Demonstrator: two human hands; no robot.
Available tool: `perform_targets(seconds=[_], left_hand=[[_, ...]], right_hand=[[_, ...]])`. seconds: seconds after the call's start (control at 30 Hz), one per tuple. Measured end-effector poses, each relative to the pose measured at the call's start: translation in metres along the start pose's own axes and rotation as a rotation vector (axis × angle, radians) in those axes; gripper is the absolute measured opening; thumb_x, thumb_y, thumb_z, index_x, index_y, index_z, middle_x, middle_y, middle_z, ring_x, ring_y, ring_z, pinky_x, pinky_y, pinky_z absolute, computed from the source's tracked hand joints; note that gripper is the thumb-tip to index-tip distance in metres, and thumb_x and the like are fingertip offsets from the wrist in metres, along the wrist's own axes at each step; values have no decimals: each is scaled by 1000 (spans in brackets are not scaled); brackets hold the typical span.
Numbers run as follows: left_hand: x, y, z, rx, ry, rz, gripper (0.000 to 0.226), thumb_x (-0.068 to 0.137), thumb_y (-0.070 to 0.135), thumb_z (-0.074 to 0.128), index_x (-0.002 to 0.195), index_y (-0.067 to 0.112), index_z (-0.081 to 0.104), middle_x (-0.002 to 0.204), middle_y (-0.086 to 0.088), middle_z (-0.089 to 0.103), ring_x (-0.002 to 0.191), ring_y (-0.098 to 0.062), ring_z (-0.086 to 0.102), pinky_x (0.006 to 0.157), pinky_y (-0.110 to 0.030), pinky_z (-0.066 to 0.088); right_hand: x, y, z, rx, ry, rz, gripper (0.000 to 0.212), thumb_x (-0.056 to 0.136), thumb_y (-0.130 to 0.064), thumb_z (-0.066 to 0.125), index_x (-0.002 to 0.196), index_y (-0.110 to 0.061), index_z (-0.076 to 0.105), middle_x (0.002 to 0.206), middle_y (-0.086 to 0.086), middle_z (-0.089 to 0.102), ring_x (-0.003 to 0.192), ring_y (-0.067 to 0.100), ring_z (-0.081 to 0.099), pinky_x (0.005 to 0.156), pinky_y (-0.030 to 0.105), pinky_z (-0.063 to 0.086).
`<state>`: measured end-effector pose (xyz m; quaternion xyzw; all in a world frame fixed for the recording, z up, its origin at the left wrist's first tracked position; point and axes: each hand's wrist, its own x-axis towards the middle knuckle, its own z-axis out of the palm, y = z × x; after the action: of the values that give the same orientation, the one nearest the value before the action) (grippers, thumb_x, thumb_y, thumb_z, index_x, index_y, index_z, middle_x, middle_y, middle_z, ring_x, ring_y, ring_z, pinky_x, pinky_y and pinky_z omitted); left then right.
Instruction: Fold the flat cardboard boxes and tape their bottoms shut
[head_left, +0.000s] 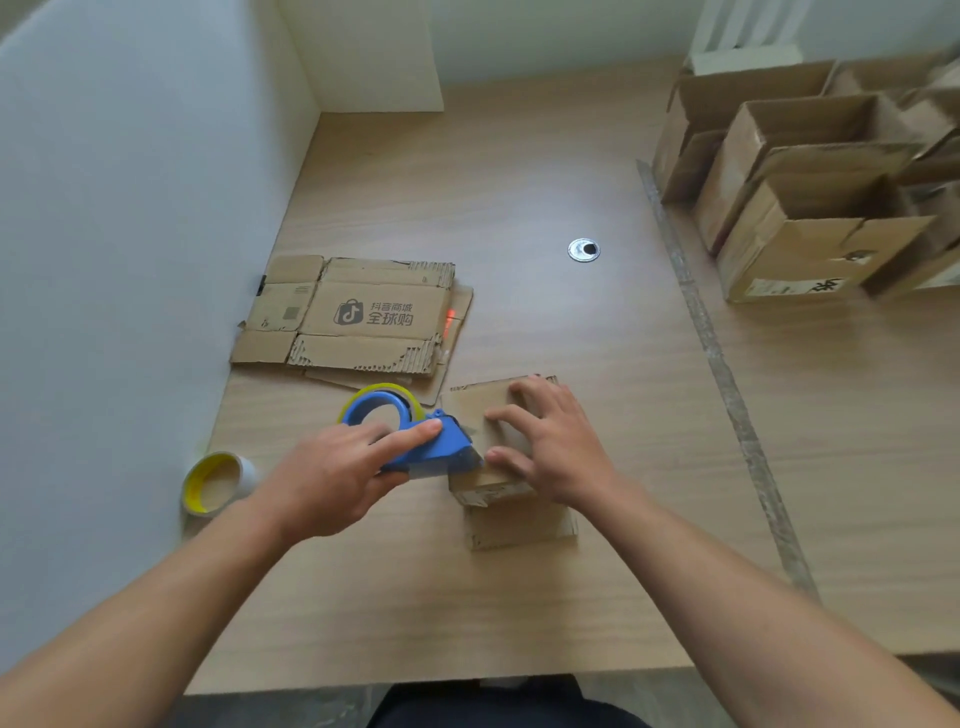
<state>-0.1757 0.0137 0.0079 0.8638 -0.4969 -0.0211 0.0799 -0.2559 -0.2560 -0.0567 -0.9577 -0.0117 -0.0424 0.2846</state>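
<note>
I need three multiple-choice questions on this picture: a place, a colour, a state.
1. Where does the spare tape roll lie? A) left of the left hand B) on the floor C) on a shelf
2. What colour is the tape dispenser? A) red B) blue C) black
3. What is the right hand doing? A) hanging idle B) gripping scissors C) pressing on the small box
Answers: 1A, it lies on the table there; 2B, blue body; 3C, spread fingers on its top.

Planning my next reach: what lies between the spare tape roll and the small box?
Head view: the left hand, gripping the blue tape dispenser, lies between the spare tape roll and the small box.
</note>
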Motion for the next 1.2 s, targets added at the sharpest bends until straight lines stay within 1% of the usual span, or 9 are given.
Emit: perform_targets(seconds=[0.17, 0.33, 0.43, 0.57, 0.7, 0.87, 1.0, 1.1, 1.2], left_hand=[[8, 5, -7, 11, -19, 0, 57, 92, 45, 42, 147, 40, 32, 91, 8, 62, 64, -20, 58, 48, -25, 38], [18, 10, -10, -4, -56, 42, 66, 92, 49, 39, 151, 53, 11, 84, 9, 56, 61, -18, 52, 50, -24, 34], [23, 12, -11, 9, -55, 49, 63, 92, 48, 40, 151, 49, 19, 83, 10, 57, 60, -18, 54, 52, -22, 32], [25, 14, -7, -1, -27, 46, 57, 91, 49, 41, 147, 46, 29, 86, 11, 60, 61, -18, 57, 49, -22, 32], [27, 15, -3, -68, -51, 17, 62, 89, 57, 33, 142, 68, 3, 102, 9, 64, 74, -21, 61, 54, -30, 44], [30, 26, -7, -117, -149, -84, 79, 97, 48, 49, 125, 81, -16, 125, 9, 59, 94, -24, 61, 73, -36, 50], [26, 34, -6, -108, -136, -102, 89, 97, 41, 54, 121, 80, -23, 115, 9, 58, 88, -21, 58, 70, -31, 43], [28, 34, -5, -105, -145, -134, 88, 98, 42, 52, 121, 80, -25, 114, 11, 57, 91, -20, 57, 73, -32, 46], [30, 32, -6, -104, -180, -148, 88, 98, 41, 53, 121, 81, -22, 113, 10, 58, 90, -22, 58, 73, -33, 46]], right_hand=[[-5, 6, 6, 171, 132, -22, 48, 90, -54, 48, 126, -25, 63, 130, 5, 54, 126, 16, 34, 111, 46, 31], [-2, 4, 8, 231, 142, -16, 41, 92, -55, 49, 122, -33, 65, 128, 0, 54, 121, 16, 40, 107, 46, 35], [-4, 3, 10, 293, 159, 7, 34, 92, -53, 49, 104, -28, 70, 127, 0, 55, 123, 14, 39, 107, 53, 35], [-6, 1, 14, 361, 191, 48, 36, 93, -49, 50, 91, -20, 71, 129, 2, 56, 127, 23, 46, 111, 57, 32], [-6, 5, 9, 461, 208, 75, 25, 93, -33, 59, 90, -12, 71, 132, 2, 53, 124, 22, 48, 104, 40, 43], [-8, 5, 9, 549, 223, 109, 24, 92, -26, 59, 88, -5, 71, 133, 0, 51, 135, 10, 41, 106, 15, 31], [-11, 7, 4, 631, 264, 170, 16, 94, -18, 59, 84, -8, 68, 129, -4, 55, 135, 4, 42, 106, 12, 31], [-18, 6, -7, 671, 282, 192, 17, 94, -14, 61, 79, -9, 67, 124, -9, 57, 122, -2, 51, 98, 10, 36], [-30, 17, -19, 768, 407, 317, 20, 92, -14, 61, 74, -8, 65, 117, -12, 59, 110, -5, 55, 90, 10, 40]])
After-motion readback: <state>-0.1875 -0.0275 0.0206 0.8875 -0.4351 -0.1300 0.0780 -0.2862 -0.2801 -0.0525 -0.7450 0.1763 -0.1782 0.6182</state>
